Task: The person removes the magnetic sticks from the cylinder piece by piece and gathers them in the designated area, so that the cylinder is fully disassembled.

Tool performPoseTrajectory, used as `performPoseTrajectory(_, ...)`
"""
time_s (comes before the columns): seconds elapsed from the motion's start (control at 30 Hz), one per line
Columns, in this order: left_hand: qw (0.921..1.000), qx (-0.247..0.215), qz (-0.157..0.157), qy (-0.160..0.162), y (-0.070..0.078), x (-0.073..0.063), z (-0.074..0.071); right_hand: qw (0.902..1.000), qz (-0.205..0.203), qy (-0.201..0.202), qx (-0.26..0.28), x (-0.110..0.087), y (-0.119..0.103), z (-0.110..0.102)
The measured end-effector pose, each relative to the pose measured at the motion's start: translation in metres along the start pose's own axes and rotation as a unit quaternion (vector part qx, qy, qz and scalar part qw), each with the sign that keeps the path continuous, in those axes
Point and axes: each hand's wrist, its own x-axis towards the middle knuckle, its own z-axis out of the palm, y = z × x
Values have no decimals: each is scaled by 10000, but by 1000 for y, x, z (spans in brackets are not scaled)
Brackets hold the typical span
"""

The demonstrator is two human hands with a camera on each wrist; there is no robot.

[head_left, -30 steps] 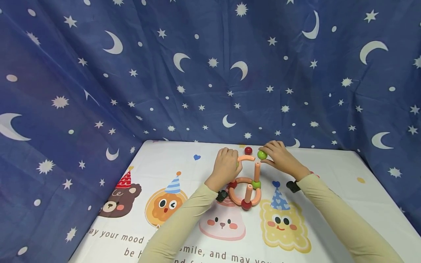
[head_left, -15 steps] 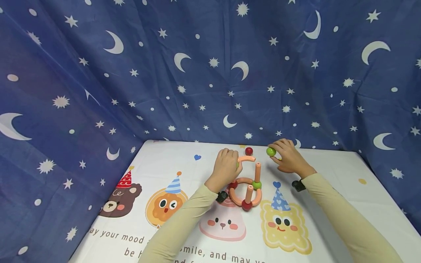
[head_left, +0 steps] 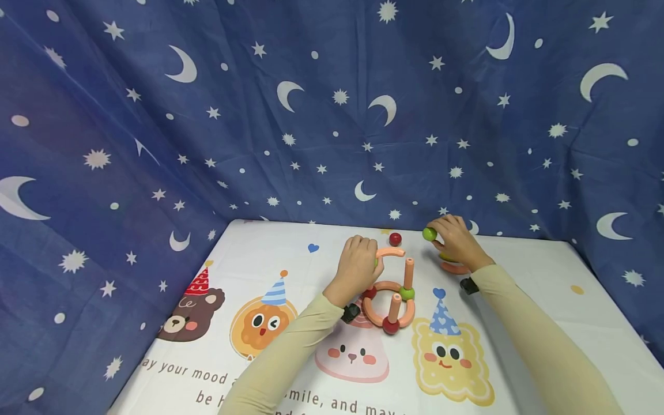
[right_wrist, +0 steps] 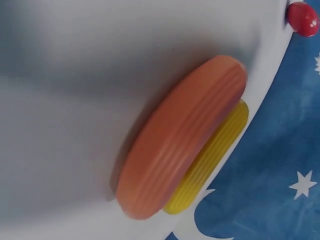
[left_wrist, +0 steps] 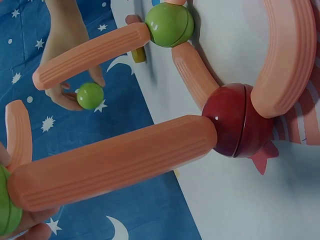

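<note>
My left hand (head_left: 358, 265) grips a green ball (left_wrist: 9, 202) on top of an upright orange rod (left_wrist: 115, 162), which rises from a red ball (left_wrist: 237, 120). From the gripped ball a curved orange rod (head_left: 390, 252) juts right. Below lies a ring of curved orange rods (head_left: 368, 311), with red and green balls at its joints. Two more rods stand on it, their top ends bare: one on a green ball (head_left: 407, 294), one on a red ball (head_left: 391, 325). Away to the right, my right hand (head_left: 456, 241) pinches a loose green ball (head_left: 429, 234) between thumb and fingers.
A loose red ball (head_left: 395, 239) lies near the table's back edge. Under my right hand are a curved orange rod (right_wrist: 185, 140) and a yellow piece (right_wrist: 212, 157), side by side. A blue star-patterned curtain (head_left: 332, 115) hangs behind the white tablecloth (head_left: 539, 276).
My right hand has drawn back to the right with the green ball, away from the built frame. The orange and yellow pieces beneath it now show. My left hand keeps its place.
</note>
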Motion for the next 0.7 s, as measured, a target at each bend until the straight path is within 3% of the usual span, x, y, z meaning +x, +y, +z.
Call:
performPoseTrajectory(0.43, 9998, -174, -68, -42, -2, -2, -2, 9986, 172, -450, -216, 19, 7, 27)
performPoseTrajectory(0.7, 9998, -187, -84, -65, -2, -1, -2, 9931, 224, -996, -581, 27, 1, 40)
